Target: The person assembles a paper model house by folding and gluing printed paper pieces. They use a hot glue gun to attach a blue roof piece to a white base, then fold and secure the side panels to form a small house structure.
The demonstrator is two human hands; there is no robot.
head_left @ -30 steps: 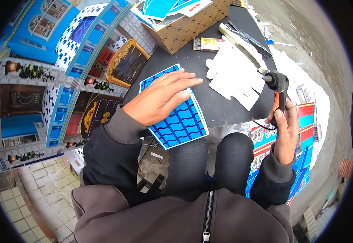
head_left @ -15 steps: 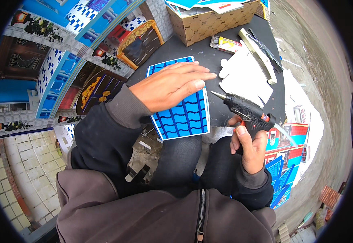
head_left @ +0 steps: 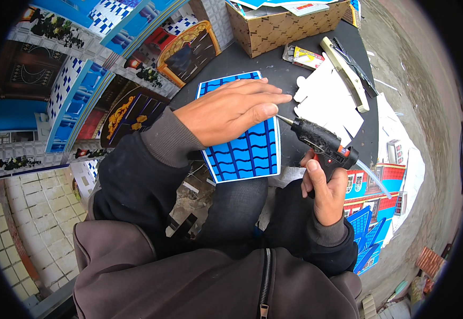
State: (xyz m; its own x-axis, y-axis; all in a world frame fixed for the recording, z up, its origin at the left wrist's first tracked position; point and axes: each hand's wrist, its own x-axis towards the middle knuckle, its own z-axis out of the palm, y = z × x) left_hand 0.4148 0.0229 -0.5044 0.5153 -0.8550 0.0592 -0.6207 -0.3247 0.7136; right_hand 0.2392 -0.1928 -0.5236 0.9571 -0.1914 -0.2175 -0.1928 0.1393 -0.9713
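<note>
My left hand (head_left: pixel 234 110) lies flat across a panel (head_left: pixel 247 155) with a blue roof-tile print and white edges, fingers stretched toward the right. The panel rests at the near edge of the dark table and reaches out over my knee. My right hand (head_left: pixel 327 192) is wrapped round the handle of a black hot glue gun (head_left: pixel 320 139). A clear glue stick (head_left: pixel 376 179) sticks out of the gun's back end. The nozzle points up and left, close to the panel's right edge and just below my left thumb; I cannot tell whether it touches.
White cut pieces (head_left: pixel 329 101), a cream-handled tool (head_left: pixel 345 74) and a small yellow-red box (head_left: pixel 306 57) lie on the table (head_left: pixel 189 95). Behind stands a brown patterned box (head_left: pixel 290 29) full of printed sheets. Printed house panels (head_left: pixel 104 101) stand at left; blue pieces (head_left: pixel 367 234) lie at right.
The glue gun's nozzle has come nearer the panel's right edge. My left hand stays flat on the panel, and the whole view has shifted slightly.
</note>
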